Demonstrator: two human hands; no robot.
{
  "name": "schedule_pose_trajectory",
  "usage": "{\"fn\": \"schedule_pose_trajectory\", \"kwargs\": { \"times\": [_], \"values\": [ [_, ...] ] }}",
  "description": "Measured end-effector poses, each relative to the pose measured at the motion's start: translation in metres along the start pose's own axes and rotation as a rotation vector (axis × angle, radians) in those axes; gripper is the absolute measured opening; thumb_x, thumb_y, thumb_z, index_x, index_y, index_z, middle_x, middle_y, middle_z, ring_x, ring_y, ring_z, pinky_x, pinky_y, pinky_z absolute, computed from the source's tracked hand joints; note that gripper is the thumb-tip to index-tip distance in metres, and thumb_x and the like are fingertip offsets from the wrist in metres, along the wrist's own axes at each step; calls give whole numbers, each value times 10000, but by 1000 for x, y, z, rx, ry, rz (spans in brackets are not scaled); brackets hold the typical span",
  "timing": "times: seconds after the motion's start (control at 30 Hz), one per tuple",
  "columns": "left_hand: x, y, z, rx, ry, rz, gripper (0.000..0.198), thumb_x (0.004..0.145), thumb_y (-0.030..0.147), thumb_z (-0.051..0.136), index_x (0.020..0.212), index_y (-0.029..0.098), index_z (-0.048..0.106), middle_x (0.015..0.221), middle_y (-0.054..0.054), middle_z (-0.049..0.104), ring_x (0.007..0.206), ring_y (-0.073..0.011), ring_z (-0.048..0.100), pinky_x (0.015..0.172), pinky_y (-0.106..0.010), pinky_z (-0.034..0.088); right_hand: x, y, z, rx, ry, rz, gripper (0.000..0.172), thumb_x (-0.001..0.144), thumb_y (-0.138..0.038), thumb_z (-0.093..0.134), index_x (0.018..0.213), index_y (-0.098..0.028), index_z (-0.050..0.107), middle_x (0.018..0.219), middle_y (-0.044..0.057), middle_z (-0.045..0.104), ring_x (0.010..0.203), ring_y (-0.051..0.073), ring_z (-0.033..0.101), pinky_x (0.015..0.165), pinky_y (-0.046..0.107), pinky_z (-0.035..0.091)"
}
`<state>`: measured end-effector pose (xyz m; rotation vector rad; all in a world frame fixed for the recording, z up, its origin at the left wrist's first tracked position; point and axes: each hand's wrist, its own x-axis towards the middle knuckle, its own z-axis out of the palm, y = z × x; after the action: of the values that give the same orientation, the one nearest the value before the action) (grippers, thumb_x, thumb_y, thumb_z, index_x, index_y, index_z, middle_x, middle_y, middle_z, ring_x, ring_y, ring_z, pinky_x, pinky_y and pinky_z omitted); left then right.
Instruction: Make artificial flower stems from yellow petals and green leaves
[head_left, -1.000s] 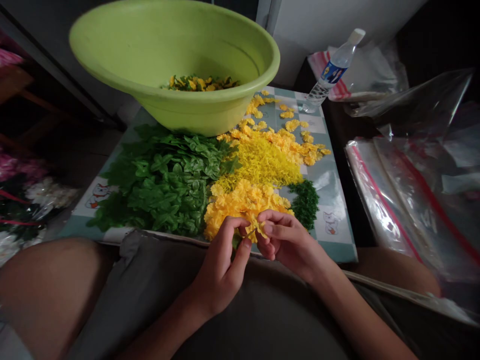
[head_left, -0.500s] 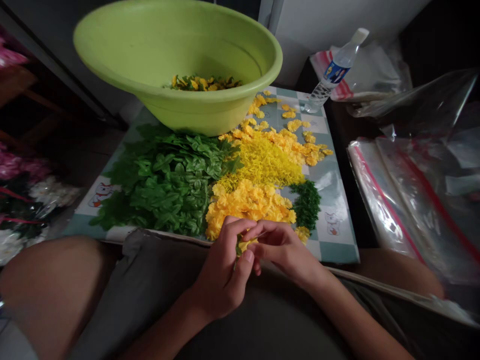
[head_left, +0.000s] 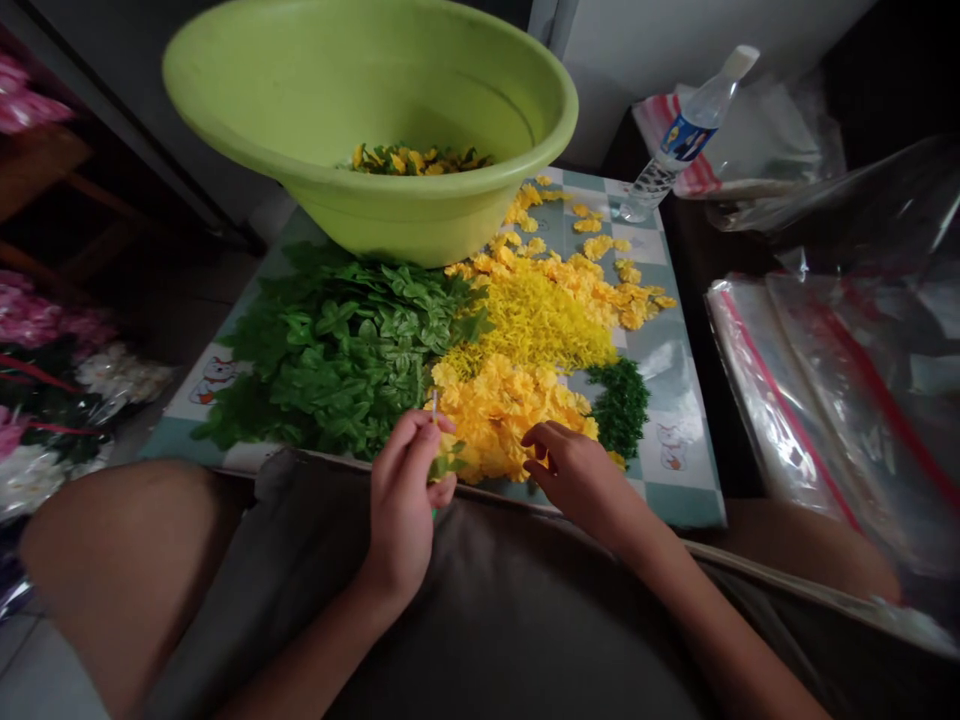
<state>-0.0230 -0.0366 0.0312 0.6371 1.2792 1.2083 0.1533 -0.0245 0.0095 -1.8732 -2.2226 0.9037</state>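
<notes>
Thin stem pinched upright in left hand, green leaf on it. Hands now apart; right hand empty, loosely curled at yellow flower pile.

No readable text, blue label on plastic bottle too small

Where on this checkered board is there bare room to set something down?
The checkered board's right strip is free, between the dark green sprigs and its edge. So is the cat-printed left corner beside the green artificial leaves. The centre is crowded: yellow artificial blossoms pack around the right hand.
</notes>
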Motion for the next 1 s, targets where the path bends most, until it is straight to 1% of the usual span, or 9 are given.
{"fn": "schedule_pose_trajectory", "kwargs": {
  "times": [0.07,0.2,0.37,0.47,0.6,0.7,0.87,0.93,1.0],
  "values": [
    [2,2,-2,-41,25,15,149,865,304,522,763,203,563,905,29,490,425,-10,271,380,-181,271,-2,-4,0,-76,-28,-10,188,822,-107,502,967,-154,611,956,95,646,782,195,611,659,273,400],
    [3,2,-2,-48,8,-5,154,866,285,514,753,193,563,890,37,485,414,5,296,380,-167,275,-3,-9,6,-223,-99,-52,153,849,-148,510,956,-148,618,965,110,642,829,224,625,665,286,413],
    [3,0,0,-15,0,-31,151,864,302,517,760,204,565,867,43,473,429,-11,274,385,-163,280,4,-3,16,-313,-89,-59,180,863,-91,466,928,-143,625,953,138,631,870,231,611,695,287,408],
    [1,0,1,59,-17,-50,154,864,325,510,770,220,570,847,42,478,457,-40,256,393,-161,277,7,4,10,-290,-72,-61,179,872,-97,460,870,-150,631,926,119,630,829,203,613,668,269,400],
    [-2,2,2,247,-76,-81,162,855,341,518,756,225,575,834,27,495,552,-82,347,428,-155,301,7,10,-1,-207,-52,-59,187,905,-158,437,864,-164,619,919,73,633,751,145,609,634,231,405],
    [-2,3,3,323,-98,-74,170,853,348,510,754,224,573,804,17,486,606,-106,385,437,-159,310,6,8,6,-181,-66,-81,158,891,-166,464,890,-167,622,921,77,646,748,151,612,632,233,404],
    [0,3,5,338,-91,-72,168,848,340,510,750,216,566,755,22,453,566,-98,347,419,-159,292,8,2,25,-165,-68,-97,176,875,-118,465,873,-152,638,891,120,652,756,192,619,618,263,381],
    [0,3,5,339,-90,-78,172,850,335,505,746,214,568,733,24,443,551,-94,339,413,-158,290,9,4,23,-121,-54,-88,188,870,-104,462,841,-143,644,876,121,653,736,184,613,612,263,376],
    [-1,3,4,336,-90,-83,173,853,334,502,749,217,575,723,25,441,539,-92,332,409,-159,289,10,9,15,-46,-47,-87,176,854,-106,490,791,-148,649,838,93,658,699,159,600,607,250,375]
  ]
}}
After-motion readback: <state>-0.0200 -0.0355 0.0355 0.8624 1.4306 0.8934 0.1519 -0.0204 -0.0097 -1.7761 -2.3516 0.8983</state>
